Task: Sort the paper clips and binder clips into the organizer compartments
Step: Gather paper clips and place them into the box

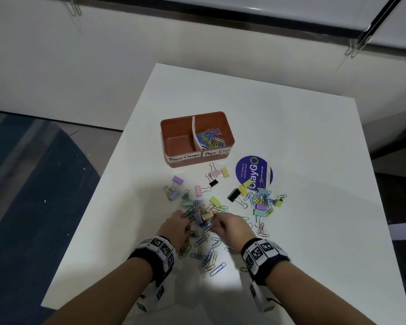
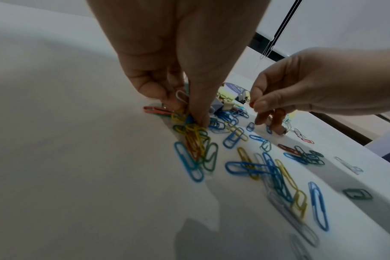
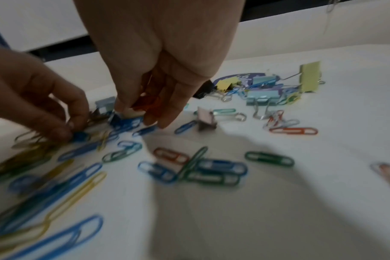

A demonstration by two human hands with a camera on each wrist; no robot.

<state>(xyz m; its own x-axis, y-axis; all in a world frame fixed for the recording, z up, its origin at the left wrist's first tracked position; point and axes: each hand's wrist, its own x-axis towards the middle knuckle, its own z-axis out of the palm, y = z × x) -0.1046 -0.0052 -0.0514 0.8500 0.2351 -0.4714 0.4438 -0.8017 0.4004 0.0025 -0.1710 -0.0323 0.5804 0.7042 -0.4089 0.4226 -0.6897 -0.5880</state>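
A brown two-part organizer [image 1: 174,124] stands mid-table. Its left part, labelled "Paper Clamps", is empty; its right part holds coloured paper clips [image 1: 210,137]. In front of it lies a mixed pile of pastel binder clips [image 1: 215,201] and loose paper clips [image 2: 232,139]. My left hand [image 2: 183,105] reaches down into the pile and pinches several paper clips, a white one [image 2: 181,96] sticking up between the fingers. Close beside it, my right hand [image 3: 142,112] curls over the pile and holds orange-red paper clips [image 3: 150,102] inside its fingers.
A round purple "ClayGo" sticker [image 1: 253,171] lies right of the organizer, with a second heap of binder clips [image 1: 260,207] on its near edge. The white table [image 1: 302,141] drops off at its left edge to blue carpet [image 1: 21,184]. A white wall runs behind.
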